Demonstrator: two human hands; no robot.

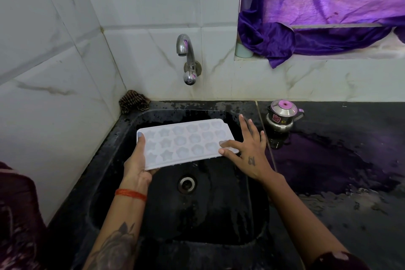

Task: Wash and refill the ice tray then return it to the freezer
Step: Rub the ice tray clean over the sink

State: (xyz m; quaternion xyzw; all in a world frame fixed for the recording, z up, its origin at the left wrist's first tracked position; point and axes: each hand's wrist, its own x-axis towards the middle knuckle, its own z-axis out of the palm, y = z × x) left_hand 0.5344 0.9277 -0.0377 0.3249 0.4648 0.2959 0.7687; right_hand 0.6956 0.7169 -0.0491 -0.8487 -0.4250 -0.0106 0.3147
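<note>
— Your forearms come in from the bottom edge, the left one with a dark tattoo and an orange thread [130,194] at the wrist. What does the left hand have?

— Your left hand [137,165] holds the ice tray [186,143] by its near-left short end: thumb laid along the top edge, the other fingers hidden under the tray. Closed on it, then.

— And the right?

— Your right hand [249,152] lies spread, fingers wide. Two fingertips touch the tray's right end; the rest reach past it toward the sink's rim. It grips nothing.

— Where is the tray?

— Over the black sink [122,182], cavities up, roughly level, held clear of the basin floor. Star and round moulds show. Whether water sits in them you cannot tell from here. The drain [187,183] lies below its near edge.

— Tap?

— The tap [186,55] stands on the tiled wall behind the tray; no stream shows.

— Around it?

— Wet black counter [339,160] to the right, a small steel kettle [282,117] near the sink's back corner. A brown cloth [133,101] is in the left back corner, a purple curtain [328,17] on the ledge above.
</note>
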